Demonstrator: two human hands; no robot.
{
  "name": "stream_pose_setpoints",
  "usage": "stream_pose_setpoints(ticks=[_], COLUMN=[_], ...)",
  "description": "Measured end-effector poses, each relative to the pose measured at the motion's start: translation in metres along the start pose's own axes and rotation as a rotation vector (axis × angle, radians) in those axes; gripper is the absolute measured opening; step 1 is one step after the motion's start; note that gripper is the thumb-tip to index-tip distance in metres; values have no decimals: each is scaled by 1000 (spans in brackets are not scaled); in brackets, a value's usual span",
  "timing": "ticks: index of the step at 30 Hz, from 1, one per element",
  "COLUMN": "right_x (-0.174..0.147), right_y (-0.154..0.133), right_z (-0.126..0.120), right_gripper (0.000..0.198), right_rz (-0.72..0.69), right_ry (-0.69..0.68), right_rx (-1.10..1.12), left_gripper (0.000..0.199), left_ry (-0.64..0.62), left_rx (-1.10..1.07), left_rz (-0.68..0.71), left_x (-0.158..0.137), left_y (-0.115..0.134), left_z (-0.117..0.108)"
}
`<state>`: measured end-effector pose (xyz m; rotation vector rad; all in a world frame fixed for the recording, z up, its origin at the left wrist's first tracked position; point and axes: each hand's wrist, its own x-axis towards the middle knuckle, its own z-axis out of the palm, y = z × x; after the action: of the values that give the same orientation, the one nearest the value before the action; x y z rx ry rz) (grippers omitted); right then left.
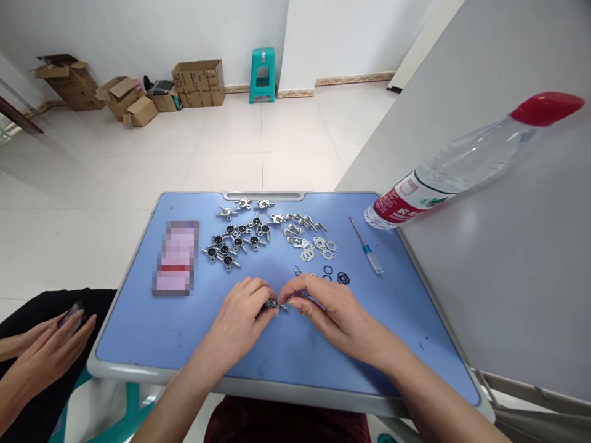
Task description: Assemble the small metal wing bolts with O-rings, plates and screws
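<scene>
My left hand point(247, 311) is closed, thumb and fingers pinching a small metal valve fitting point(272, 303) with a stub pipe pointing right. Close beside it, my right hand point(330, 307) is curled with thumb and forefinger drawn together at the pipe's end; what lies between them is hidden. Beyond my hands several metal fittings with black round faces point(237, 242) lie in a group. Flat metal gaskets point(319, 243), small levers point(302, 221) and plain fittings point(278, 219) are behind and to the right. Black rubber rings point(343, 278) and tiny screws point(298, 269) lie just past my right hand.
A screwdriver point(372, 258) and a tall water bottle point(418, 178) are at the right of the blue table point(152, 335). A blurred pink rectangular item point(175, 258) lies left. Another person's hands point(60, 347) hold a phone beside the table. Cardboard boxes point(198, 83) and a green stool point(262, 74) stand behind.
</scene>
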<state>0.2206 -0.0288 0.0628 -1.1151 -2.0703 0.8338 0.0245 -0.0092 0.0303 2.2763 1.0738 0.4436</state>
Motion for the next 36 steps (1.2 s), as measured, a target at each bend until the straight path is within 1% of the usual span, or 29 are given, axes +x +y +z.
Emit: stream_pose_setpoints(ticks=[3, 5, 7, 10, 12, 15, 17, 19, 23, 25, 30, 32, 34, 36], right_x=[1, 1, 1, 1, 1, 1, 1, 2, 2, 2, 1, 2, 3, 3], right_y=[0, 2, 5, 9, 8, 5, 4, 5, 10, 10, 4, 3, 4, 6], right_z=[1, 3, 7, 14, 15, 11, 8, 7, 9, 10, 8, 10, 12, 13], right_gripper=[18, 19, 21, 24, 25, 31, 37, 39, 30, 30, 40, 36, 28, 22], right_rz=[14, -2, -60, -188, -249, -243, -220, -225, -281, -307, -320, -318, -307, -303], right_ry=[-11, 0, 44, 136, 139, 74, 64, 89, 176, 187, 101, 140, 212, 249], right_rx=[-13, -36, -83, -211, -270, -243, -202, -194, -289, -308, -154, -143, -173, -204], left_gripper=[6, 7, 7, 7, 6, 7, 8, 8, 6, 6, 7, 10, 12, 10], left_ry=[4, 8, 15, 22, 24, 13, 2, -4, 12, 21, 29, 32, 24, 16], left_rx=[2, 6, 4, -9, -11, -20, -28, -22, -2, -9, -19, -3, 7, 4], left_rz=[4, 7, 11, 12, 10, 4, 0, -5, -6, 1, 14, 14, 7, 4], left_x=[0, -1, -1, -1, -1, -1, -1, -2, -2, -1, -1, 0, 0, 0], left_y=[0, -1, -1, -1, -1, -1, -2, -2, -1, -1, 0, 1, 1, 1], left_z=[0, 1, 1, 1, 1, 1, 1, 1, 0, 0, 1, 0, -1, -1])
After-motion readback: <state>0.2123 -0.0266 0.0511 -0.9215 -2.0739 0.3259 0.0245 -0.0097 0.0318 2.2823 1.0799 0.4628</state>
